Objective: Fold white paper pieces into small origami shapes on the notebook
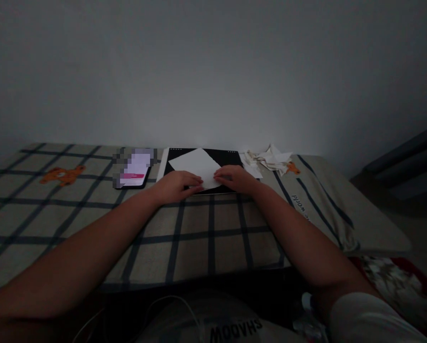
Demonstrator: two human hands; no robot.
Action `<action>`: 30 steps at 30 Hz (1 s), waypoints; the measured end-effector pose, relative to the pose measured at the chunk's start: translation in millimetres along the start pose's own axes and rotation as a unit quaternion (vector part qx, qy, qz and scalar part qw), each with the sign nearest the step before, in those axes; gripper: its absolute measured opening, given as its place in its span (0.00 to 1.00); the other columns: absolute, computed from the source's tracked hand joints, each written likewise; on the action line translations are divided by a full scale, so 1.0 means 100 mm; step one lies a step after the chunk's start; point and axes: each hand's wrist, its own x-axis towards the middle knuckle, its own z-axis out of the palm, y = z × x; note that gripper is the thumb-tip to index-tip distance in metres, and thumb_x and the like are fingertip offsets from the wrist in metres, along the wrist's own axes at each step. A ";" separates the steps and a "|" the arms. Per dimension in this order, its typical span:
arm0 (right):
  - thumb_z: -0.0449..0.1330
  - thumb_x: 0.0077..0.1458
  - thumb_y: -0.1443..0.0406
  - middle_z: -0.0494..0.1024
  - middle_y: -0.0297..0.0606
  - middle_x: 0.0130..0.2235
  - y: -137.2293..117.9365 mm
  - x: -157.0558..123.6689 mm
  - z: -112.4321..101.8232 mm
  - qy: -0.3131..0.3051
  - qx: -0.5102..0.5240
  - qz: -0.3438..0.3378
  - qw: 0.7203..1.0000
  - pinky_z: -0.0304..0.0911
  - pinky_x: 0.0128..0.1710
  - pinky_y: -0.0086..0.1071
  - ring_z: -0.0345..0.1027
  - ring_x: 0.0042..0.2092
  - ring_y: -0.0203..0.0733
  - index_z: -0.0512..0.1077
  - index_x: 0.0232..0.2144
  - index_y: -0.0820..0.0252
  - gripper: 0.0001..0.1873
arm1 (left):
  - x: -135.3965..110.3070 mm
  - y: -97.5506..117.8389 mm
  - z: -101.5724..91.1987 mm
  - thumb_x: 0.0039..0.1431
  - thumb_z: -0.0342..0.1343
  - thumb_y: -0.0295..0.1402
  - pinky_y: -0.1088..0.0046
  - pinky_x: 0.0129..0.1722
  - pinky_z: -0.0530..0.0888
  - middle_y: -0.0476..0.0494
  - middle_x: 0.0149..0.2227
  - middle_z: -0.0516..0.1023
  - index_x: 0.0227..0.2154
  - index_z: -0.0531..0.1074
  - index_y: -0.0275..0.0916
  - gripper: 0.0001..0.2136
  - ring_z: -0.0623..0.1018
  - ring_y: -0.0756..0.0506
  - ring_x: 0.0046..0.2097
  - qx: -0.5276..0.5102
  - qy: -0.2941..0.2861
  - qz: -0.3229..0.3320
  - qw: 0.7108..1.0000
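A white sheet of paper (195,163) lies turned at an angle on a flat black board with white edges (231,157). My left hand (179,186) is at the sheet's near left side, its fingers bent together and closed on the paper's edge. Across from it, my right hand (236,178) pinches the near right side between thumb and fingers. Only a small gap separates the two hands. The paper's near corner is partly hidden by my fingers.
A phone with a lit screen (136,166) rests left of the board. Folded and crumpled paper pieces (270,158) lie to its right. A checked cloth (195,238) covers the table, which meets a plain wall (213,76) at the back.
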 end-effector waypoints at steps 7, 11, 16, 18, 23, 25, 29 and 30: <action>0.55 0.59 0.60 0.79 0.41 0.40 -0.18 0.01 -0.02 -0.010 0.003 -0.004 1.000 0.62 0.47 0.36 0.69 0.44 0.41 0.77 0.37 0.60 0.13 | 0.01 0.03 0.01 0.65 0.43 0.42 0.69 0.42 0.71 0.44 0.40 0.81 0.40 0.77 0.41 0.18 0.78 0.44 0.42 0.057 0.006 -0.071 0.996; 0.57 0.58 0.57 0.78 0.40 0.40 -0.27 0.01 -0.03 -0.023 0.015 -0.010 1.000 0.61 0.47 0.36 0.69 0.44 0.41 0.77 0.39 0.59 0.15 | 0.01 0.01 0.03 0.65 0.43 0.42 0.69 0.38 0.69 0.42 0.38 0.80 0.38 0.77 0.39 0.19 0.78 0.44 0.40 0.073 0.021 -0.090 0.993; 0.59 0.56 0.58 0.78 0.42 0.40 -0.27 0.00 -0.03 -0.024 0.019 -0.023 0.999 0.61 0.46 0.34 0.70 0.44 0.41 0.77 0.39 0.61 0.15 | 0.03 0.05 0.03 0.65 0.42 0.42 0.70 0.38 0.68 0.42 0.37 0.80 0.37 0.76 0.38 0.19 0.77 0.44 0.40 0.082 0.040 -0.121 0.988; 0.58 0.57 0.60 0.79 0.43 0.39 -0.24 0.01 -0.03 -0.027 0.010 -0.028 0.999 0.61 0.46 0.34 0.70 0.43 0.41 0.77 0.37 0.62 0.13 | 0.03 0.07 0.02 0.65 0.42 0.42 0.71 0.39 0.68 0.42 0.36 0.79 0.37 0.76 0.38 0.19 0.77 0.45 0.40 0.073 0.040 -0.110 0.990; 0.56 0.56 0.64 0.79 0.40 0.36 -0.20 0.01 -0.02 -0.021 -0.007 0.005 1.000 0.61 0.42 0.32 0.70 0.39 0.39 0.77 0.34 0.62 0.10 | 0.00 0.05 0.02 0.63 0.45 0.45 0.71 0.39 0.68 0.44 0.38 0.79 0.38 0.75 0.40 0.17 0.77 0.45 0.41 0.066 0.051 -0.092 0.992; 0.56 0.56 0.64 0.79 0.39 0.34 -0.19 0.01 -0.03 0.003 0.004 0.035 0.999 0.61 0.38 0.31 0.70 0.36 0.38 0.76 0.33 0.62 0.10 | -0.01 0.01 0.02 0.62 0.47 0.46 0.70 0.40 0.68 0.44 0.39 0.79 0.38 0.75 0.40 0.17 0.77 0.44 0.42 0.083 0.070 -0.112 0.988; 0.55 0.57 0.62 0.78 0.37 0.31 -0.17 0.01 -0.06 0.067 0.036 0.087 0.993 0.59 0.32 0.29 0.67 0.31 0.36 0.76 0.32 0.63 0.12 | -0.01 -0.09 0.03 0.61 0.47 0.46 0.68 0.39 0.69 0.42 0.38 0.80 0.37 0.76 0.39 0.18 0.77 0.43 0.41 0.080 0.100 -0.148 0.981; 0.55 0.57 0.61 0.77 0.37 0.30 -0.16 0.02 -0.06 0.083 0.046 0.101 0.990 0.58 0.31 0.29 0.66 0.30 0.35 0.76 0.32 0.63 0.12 | -0.01 -0.11 0.03 0.62 0.47 0.46 0.68 0.38 0.69 0.42 0.37 0.80 0.37 0.77 0.39 0.18 0.77 0.43 0.39 0.070 0.105 -0.154 0.980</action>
